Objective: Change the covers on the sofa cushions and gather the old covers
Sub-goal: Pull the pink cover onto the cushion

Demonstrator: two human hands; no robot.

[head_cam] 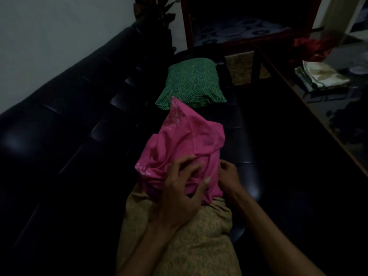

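A: Start with the biggest thing. What carries it all?

B: A dark sofa (59,136) running away from the person, its seat stretching up the view. Far along the seat lies a green cushion (191,84), well apart from the hands.

A: And the work in hand?

B: A tan cushion (179,236) lies on the near seat with its long axis pointing away from the person. A pink cover (183,140) is bunched over its far end, the loose top of it standing up toward the green cushion.

A: So which way must the cover travel?

B: Toward the person, I'd judge, along that long axis. Most of the tan cushion is bare, so the cover has only begun to go on, or is nearly off. I cannot tell which.

A: The hands?

B: The left hand (179,192) lies on the gathered hem with its fingers spread and only lightly bent, pressing rather than clutching the cloth. The right hand (229,176) sits just beside the hem's right edge, fingers curled in; it seems to pinch the pink cloth, though the dim light leaves that uncertain. Both are at the hem, neither nearer.
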